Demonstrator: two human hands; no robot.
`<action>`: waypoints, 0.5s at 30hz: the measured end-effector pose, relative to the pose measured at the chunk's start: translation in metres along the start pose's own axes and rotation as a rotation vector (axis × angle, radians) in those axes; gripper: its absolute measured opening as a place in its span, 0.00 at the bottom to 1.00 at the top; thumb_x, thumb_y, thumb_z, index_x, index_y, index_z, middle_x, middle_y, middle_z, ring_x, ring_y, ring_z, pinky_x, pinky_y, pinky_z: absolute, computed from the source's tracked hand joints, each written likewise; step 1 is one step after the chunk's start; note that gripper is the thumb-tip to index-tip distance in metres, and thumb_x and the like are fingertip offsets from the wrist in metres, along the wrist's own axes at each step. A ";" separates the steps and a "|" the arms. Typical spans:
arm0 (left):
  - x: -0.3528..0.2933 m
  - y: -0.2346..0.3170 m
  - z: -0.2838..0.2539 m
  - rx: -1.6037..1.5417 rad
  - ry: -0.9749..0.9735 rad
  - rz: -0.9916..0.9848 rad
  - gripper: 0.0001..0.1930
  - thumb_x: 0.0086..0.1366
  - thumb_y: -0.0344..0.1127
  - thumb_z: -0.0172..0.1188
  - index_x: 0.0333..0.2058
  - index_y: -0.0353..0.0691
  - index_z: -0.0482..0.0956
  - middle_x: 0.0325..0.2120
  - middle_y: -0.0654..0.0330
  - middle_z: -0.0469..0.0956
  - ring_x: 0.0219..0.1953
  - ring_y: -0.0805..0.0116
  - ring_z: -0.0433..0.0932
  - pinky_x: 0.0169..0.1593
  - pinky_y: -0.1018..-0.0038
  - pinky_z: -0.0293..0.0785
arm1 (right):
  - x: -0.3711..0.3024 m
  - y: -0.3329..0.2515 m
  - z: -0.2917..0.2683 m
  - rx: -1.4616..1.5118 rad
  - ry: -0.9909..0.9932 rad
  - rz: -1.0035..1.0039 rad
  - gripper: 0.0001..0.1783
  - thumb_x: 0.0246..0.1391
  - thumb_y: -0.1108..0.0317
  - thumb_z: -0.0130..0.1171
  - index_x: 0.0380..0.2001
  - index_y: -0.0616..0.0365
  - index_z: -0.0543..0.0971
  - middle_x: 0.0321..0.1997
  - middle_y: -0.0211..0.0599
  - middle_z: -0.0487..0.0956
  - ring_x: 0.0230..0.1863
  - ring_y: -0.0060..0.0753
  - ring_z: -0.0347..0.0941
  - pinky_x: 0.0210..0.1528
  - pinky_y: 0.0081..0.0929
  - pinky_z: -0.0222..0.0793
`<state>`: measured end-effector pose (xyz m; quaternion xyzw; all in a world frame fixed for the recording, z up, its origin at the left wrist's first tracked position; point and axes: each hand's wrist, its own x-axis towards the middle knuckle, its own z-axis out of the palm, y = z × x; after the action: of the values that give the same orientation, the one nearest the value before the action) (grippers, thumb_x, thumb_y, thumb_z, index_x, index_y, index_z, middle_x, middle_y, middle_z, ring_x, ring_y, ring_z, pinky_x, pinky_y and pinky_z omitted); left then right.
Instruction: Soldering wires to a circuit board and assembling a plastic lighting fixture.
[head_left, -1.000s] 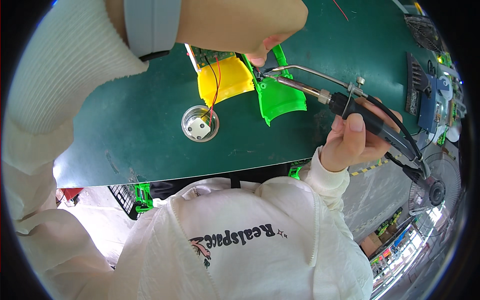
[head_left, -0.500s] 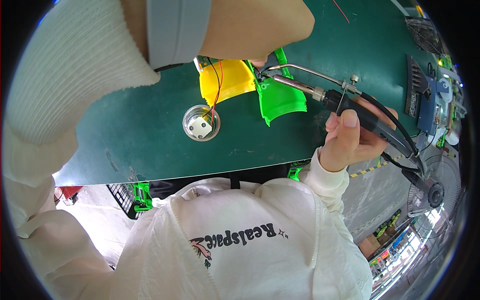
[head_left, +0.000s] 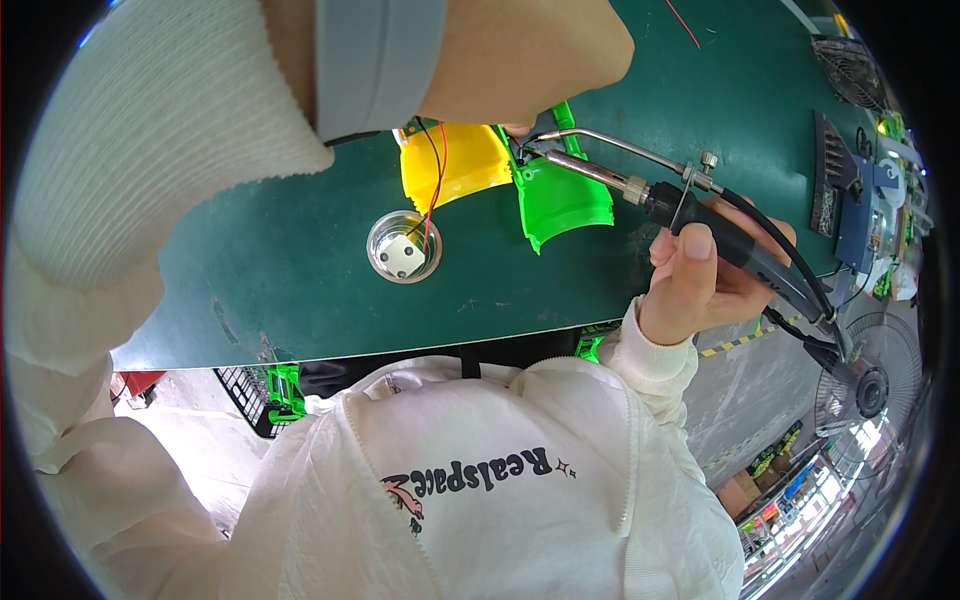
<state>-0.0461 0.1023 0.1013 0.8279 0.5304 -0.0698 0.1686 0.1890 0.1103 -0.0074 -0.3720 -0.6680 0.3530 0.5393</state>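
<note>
My right hand (head_left: 705, 275) is closed around the black handle of a soldering iron (head_left: 740, 235), thumb on top. A thin metal tube fixed along the iron bends down beside its tip. The tip reaches the inner edge of a green plastic shell (head_left: 563, 200). My left hand (head_left: 535, 50) is above the shells, and its back hides most of its fingers; one fingertip shows beside the green shell. Next to that lies a yellow plastic shell (head_left: 455, 170), with part of a green circuit board by its top edge. Red and black wires run down to a white square piece (head_left: 402, 257).
The white piece sits in a small round shiny cup (head_left: 372, 250) on the dark green table (head_left: 300, 300). A short red wire (head_left: 683, 22) lies at the far side. A blue box (head_left: 857, 215) stands at the right edge, and a fan (head_left: 868, 385) is beyond the table.
My left wrist and forearm have shifted slightly to the right. The soldering iron and the shells have stayed almost in place.
</note>
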 end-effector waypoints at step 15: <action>-0.002 -0.006 -0.001 -0.023 0.019 0.137 0.07 0.55 0.27 0.64 0.29 0.28 0.82 0.33 0.48 0.80 0.39 0.51 0.81 0.41 0.66 0.79 | 0.001 -0.004 0.005 0.000 0.010 0.031 0.25 0.44 0.57 0.74 0.32 0.69 0.76 0.34 0.36 0.69 0.30 0.30 0.70 0.32 0.25 0.67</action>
<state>-0.0523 0.1038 0.1019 0.8608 0.4749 -0.0443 0.1776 0.1839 0.1090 -0.0041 -0.3842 -0.6595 0.3591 0.5371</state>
